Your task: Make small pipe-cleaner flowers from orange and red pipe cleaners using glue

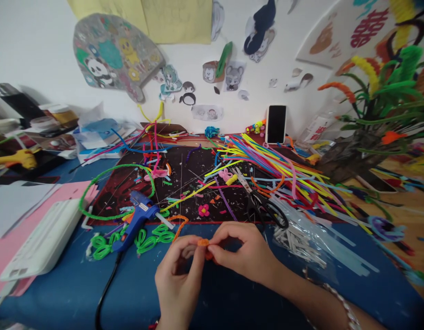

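My left hand (179, 275) and my right hand (244, 252) meet above the blue table covering near its front edge. Both pinch a small piece of orange pipe cleaner (203, 243) between thumb and fingertips. The orange strand runs up and left from my fingers toward the dark mat (184, 183). A blue glue gun (138, 217) lies just left of my left hand, its black cord trailing toward me. Green pipe cleaner loops (153, 238) lie beside the gun. Black-handled scissors (263, 206) rest just beyond my right hand.
A big heap of coloured pipe cleaners (284, 169) covers the right of the mat. A clear bag of glue sticks (308, 238) lies to the right. A white device (43, 238) on pink paper sits left. A phone (276, 123) leans on the wall; a pipe-cleaner plant (380, 105) stands right.
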Action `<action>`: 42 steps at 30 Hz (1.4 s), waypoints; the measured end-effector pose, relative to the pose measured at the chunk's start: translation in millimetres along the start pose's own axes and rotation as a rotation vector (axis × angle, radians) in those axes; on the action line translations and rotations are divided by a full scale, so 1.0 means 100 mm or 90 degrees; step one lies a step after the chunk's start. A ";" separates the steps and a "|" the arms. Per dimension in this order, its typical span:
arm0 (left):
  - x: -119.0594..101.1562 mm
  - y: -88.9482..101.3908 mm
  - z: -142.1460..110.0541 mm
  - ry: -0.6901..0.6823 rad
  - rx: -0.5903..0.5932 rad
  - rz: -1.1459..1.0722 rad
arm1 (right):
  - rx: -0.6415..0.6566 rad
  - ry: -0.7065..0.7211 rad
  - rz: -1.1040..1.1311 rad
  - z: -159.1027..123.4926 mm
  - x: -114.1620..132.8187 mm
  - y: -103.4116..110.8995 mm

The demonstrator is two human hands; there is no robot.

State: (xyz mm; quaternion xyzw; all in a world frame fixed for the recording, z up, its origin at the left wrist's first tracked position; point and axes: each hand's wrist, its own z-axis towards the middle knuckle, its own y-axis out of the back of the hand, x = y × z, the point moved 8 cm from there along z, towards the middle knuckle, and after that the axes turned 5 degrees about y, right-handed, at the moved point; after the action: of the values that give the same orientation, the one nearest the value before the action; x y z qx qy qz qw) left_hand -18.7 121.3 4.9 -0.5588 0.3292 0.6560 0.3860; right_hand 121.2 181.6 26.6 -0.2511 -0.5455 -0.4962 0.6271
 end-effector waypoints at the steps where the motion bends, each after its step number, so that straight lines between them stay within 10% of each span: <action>1: -0.01 0.01 0.00 -0.014 -0.011 0.013 | 0.003 -0.022 0.016 -0.01 -0.03 -0.02; 42: -0.11 0.06 -0.13 -0.111 -0.104 0.164 | -0.119 0.126 -0.101 -0.08 0.18 0.07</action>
State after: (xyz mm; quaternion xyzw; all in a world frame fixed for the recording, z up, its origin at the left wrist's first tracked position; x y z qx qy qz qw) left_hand -16.7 106.0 13.9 -0.4822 0.3088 0.7709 0.2789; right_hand 129.0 171.2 43.2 -0.2142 -0.4506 -0.6152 0.6104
